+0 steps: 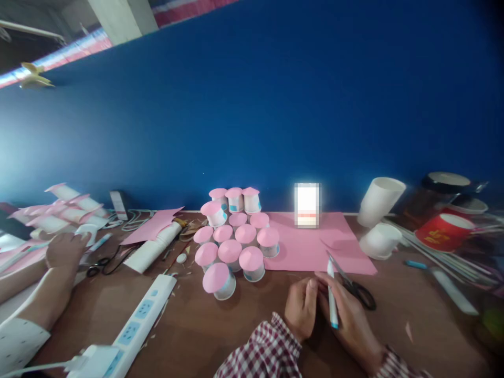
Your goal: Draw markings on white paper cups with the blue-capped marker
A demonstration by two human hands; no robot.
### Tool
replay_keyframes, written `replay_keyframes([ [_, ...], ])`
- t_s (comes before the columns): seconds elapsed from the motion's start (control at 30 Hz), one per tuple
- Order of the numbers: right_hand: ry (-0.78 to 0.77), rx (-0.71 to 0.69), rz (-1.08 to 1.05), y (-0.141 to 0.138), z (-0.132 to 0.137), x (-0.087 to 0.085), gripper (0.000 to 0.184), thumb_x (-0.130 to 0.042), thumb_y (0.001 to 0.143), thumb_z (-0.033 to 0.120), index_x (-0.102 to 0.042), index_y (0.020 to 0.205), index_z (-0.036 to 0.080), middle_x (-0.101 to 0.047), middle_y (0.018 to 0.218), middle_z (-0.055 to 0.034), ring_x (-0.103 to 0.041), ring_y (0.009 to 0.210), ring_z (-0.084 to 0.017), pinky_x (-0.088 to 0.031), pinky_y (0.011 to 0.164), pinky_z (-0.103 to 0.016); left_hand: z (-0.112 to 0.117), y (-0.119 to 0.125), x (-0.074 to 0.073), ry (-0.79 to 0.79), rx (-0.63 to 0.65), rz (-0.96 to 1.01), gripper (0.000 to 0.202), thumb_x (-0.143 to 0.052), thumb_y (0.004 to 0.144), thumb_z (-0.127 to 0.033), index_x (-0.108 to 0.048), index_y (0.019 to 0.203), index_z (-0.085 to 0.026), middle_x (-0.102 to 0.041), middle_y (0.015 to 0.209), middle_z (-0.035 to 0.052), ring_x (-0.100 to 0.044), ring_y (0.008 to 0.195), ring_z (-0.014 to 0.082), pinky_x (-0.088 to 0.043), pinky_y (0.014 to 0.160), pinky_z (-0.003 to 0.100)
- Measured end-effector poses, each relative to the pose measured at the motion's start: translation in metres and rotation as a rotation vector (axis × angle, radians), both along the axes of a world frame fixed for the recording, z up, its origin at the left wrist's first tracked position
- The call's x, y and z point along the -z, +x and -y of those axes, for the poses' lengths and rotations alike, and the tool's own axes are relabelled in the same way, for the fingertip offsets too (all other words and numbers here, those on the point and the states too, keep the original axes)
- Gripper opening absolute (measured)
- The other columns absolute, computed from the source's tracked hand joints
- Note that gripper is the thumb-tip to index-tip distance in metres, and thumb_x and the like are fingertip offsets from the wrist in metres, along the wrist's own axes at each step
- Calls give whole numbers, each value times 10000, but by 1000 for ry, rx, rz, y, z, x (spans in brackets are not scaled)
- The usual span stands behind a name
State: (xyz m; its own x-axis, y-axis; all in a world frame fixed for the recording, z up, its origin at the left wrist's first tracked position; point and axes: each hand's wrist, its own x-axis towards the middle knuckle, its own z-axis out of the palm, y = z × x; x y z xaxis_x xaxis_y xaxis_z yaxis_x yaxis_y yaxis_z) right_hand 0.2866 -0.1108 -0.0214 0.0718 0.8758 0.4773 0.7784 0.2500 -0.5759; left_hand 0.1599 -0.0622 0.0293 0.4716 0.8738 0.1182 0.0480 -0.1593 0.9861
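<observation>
My right hand (352,317) is closed around a white pen with a blue tip (333,299), which it holds upright over the brown table. My left hand (301,310) sits just left of it with fingers curled and thumb beside the pen; what it holds, if anything, is hidden. Black-handled scissors (360,293) lie right behind my right hand, their blades on the edge of a pink paper sheet (299,252). A cluster of white paper cups with pink tops (232,247) stands left of the sheet.
Another person's hand (65,252) rests at the left among pink-topped cups, near a second pair of scissors (104,262). A white power strip (137,320) runs along the front left. White cups (380,202), a red cup (444,231) and sticks crowd the right. A blue wall stands behind.
</observation>
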Motion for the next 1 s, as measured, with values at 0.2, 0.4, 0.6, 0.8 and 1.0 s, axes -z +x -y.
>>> replay_keyframes([
  [0.2, 23, 40, 33, -2, 1, -8, 438, -472, 854, 263, -392, 1273, 162, -558, 1211, -138, -558, 1101, -238, -499, 901, -390, -5, 2, 2, -37, -87, 34, 424, -308, 922, -362, -653, 824, -136, -658, 795, 57, -581, 759, 143, -441, 735, 249],
  [0.4, 84, 119, 58, -6, -4, -29, 374, -484, 859, 277, -432, 1215, 175, -594, 1126, -115, -581, 1044, -235, -501, 866, -385, -10, 5, 10, -66, -108, 90, 209, -424, 870, -248, -607, 894, -149, -656, 861, 51, -593, 813, 153, -454, 762, 269],
  [0.6, 89, 64, 82, -18, -12, -47, 368, -495, 861, 301, -439, 1207, 189, -599, 1093, -110, -591, 1009, -229, -506, 847, -376, -12, 7, 16, -116, -102, 212, 166, -501, 823, -235, -611, 910, -147, -665, 922, 78, -600, 870, 174, -464, 812, 299],
  [0.8, 52, 32, 39, -33, -41, -83, 388, -493, 861, 302, -423, 1230, 206, -582, 1121, -113, -579, 1012, -231, -492, 865, -398, -17, 6, 15, -151, -137, 229, 194, -590, 767, -304, -618, 840, -126, -667, 844, 86, -600, 811, 181, -488, 760, 301],
  [1.0, 80, -222, 202, -48, -90, -127, 415, -531, 830, 263, -427, 1229, 222, -592, 1118, -94, -548, 1040, -239, -475, 869, -405, -15, 13, 25, -254, -103, 220, 208, -571, 771, -315, -615, 811, -115, -637, 683, 56, -589, 670, 155, -499, 650, 265],
])
